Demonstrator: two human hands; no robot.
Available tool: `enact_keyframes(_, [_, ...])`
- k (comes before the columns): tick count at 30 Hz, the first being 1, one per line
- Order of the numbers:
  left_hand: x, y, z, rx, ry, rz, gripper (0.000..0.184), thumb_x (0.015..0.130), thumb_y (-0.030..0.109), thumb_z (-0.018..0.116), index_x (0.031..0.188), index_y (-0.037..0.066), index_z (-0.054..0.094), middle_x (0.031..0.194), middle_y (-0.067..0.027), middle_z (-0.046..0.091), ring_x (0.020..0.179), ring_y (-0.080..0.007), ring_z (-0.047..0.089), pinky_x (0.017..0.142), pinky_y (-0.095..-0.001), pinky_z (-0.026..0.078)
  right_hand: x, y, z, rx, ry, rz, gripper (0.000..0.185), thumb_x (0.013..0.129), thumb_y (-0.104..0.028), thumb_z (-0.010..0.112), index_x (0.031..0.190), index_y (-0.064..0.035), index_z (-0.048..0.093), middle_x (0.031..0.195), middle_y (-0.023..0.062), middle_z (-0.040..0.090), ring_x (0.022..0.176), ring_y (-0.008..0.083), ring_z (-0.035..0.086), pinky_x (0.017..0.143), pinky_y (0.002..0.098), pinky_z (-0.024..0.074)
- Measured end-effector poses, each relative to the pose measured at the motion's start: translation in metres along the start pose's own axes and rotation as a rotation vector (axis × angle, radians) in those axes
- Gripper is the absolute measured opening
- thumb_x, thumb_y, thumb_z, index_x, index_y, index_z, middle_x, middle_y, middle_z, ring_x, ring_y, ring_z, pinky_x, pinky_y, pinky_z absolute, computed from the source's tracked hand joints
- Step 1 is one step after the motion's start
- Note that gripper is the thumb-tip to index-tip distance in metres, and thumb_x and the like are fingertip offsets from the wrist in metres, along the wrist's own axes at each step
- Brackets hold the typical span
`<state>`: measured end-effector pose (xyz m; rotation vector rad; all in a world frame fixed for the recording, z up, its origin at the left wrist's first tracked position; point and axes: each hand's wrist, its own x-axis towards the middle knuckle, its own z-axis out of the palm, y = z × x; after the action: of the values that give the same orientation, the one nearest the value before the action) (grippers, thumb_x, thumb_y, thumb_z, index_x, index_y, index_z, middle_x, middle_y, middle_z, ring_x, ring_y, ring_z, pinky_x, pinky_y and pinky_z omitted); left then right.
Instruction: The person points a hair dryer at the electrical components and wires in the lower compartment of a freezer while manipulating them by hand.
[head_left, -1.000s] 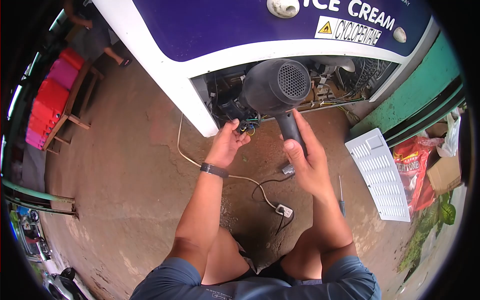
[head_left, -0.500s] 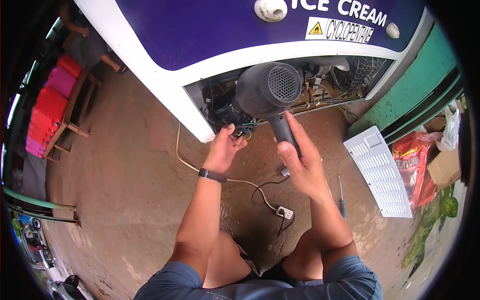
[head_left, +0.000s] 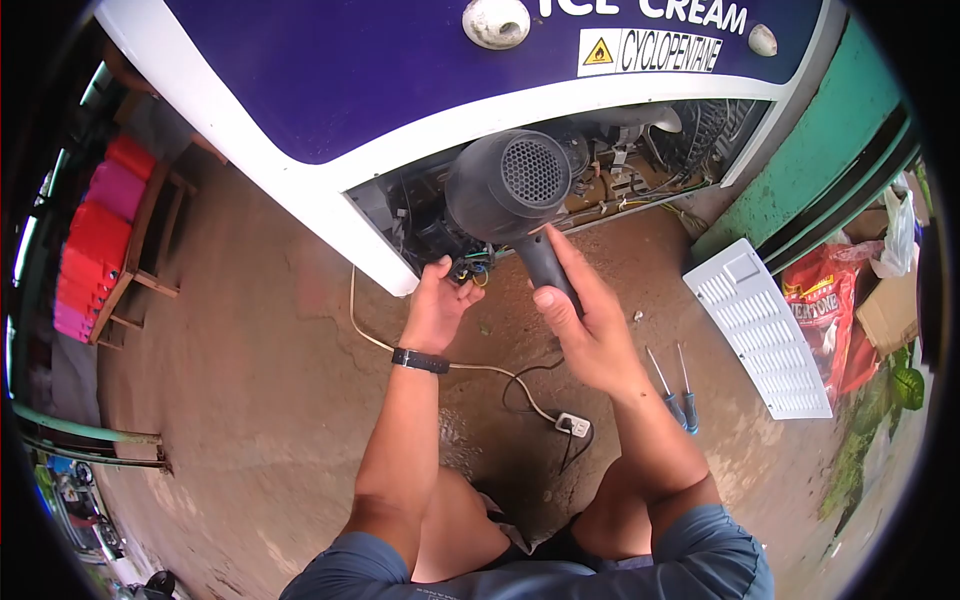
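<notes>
My right hand [head_left: 592, 335] is wrapped around the handle of a black hair dryer [head_left: 470, 190], whose round mesh grille faces up toward me. The dryer's nozzle end points down and left into the open lower compartment [head_left: 610, 205] of an ice cream freezer [head_left: 250, 110]. Beside the compartment's left corner, my left hand [head_left: 438, 312] pinches a small black wired connector [head_left: 462, 270] with yellow, blue and green wires. A dark cord [head_left: 530, 370] runs from beneath my right hand to a white socket block [head_left: 572, 424] on the floor.
Two screwdrivers [head_left: 690, 405] lie on the wet concrete floor [head_left: 260, 400]. A white louvred panel [head_left: 760, 330] leans at the right by a red bag [head_left: 822, 310] and a green metal post [head_left: 800, 180]. Red containers [head_left: 95, 245] stand on a wooden bench at the left.
The view has shifted, so the freezer, the hair dryer and my right hand appear further left. A second screwdriver shows from behind my right forearm. Both hands keep their hold.
</notes>
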<state>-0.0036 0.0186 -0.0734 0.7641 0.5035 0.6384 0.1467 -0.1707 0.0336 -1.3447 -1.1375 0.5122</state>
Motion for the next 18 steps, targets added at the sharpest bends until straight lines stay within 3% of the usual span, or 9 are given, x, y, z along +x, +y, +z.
enact_keyframes(4, [-0.001,0.000,0.005,-0.004,0.057,-0.008,0.027,0.101,0.036,0.062,0.109,0.010,0.063,0.091,0.0005,0.065,0.073,-0.0112,0.056,0.084,-0.0375,0.055,0.000,0.002,0.002,0.023,0.015,-0.003,0.062,0.104,-0.023,0.067,0.157,-0.0017,0.044,0.135,0.0229,0.062,0.121,0.0319,0.063,0.102,0.0375,0.0487])
enact_keyframes(7, [0.002,-0.002,-0.003,0.009,0.006,0.004,0.027,0.101,0.036,0.062,0.110,0.010,0.063,0.092,0.0004,0.065,0.074,-0.0112,0.056,0.084,-0.0376,0.055,0.001,0.007,0.003,-0.078,0.042,-0.123,0.062,0.103,-0.022,0.067,0.157,-0.0016,0.044,0.135,0.0227,0.062,0.119,0.0330,0.064,0.102,0.0377,0.0488])
enact_keyframes(9, [0.003,-0.004,-0.006,0.010,-0.014,0.014,0.036,0.100,0.041,0.061,0.113,0.007,0.063,0.087,-0.0032,0.064,0.077,-0.0190,0.059,0.086,-0.0406,0.052,0.001,0.006,0.003,-0.069,0.037,-0.128,0.062,0.103,-0.021,0.068,0.157,-0.0015,0.044,0.134,0.0229,0.062,0.119,0.0340,0.064,0.102,0.0379,0.0488])
enact_keyframes(12, [0.001,-0.002,-0.003,-0.008,-0.015,0.013,0.030,0.101,0.036,0.062,0.113,0.009,0.064,0.093,-0.0004,0.065,0.077,-0.0125,0.057,0.084,-0.0371,0.055,0.001,0.004,0.002,-0.055,0.035,-0.114,0.062,0.103,-0.022,0.068,0.157,-0.0016,0.044,0.134,0.0233,0.062,0.119,0.0342,0.064,0.102,0.0382,0.0488])
enact_keyframes(18, [0.002,-0.002,-0.005,-0.015,-0.039,0.001,0.035,0.100,0.038,0.063,0.117,0.007,0.064,0.098,-0.0027,0.068,0.082,-0.0152,0.060,0.085,-0.0376,0.054,0.002,0.008,0.002,-0.094,0.047,-0.153,0.063,0.103,-0.023,0.067,0.157,-0.0010,0.043,0.132,0.0236,0.062,0.116,0.0352,0.064,0.101,0.0380,0.0491])
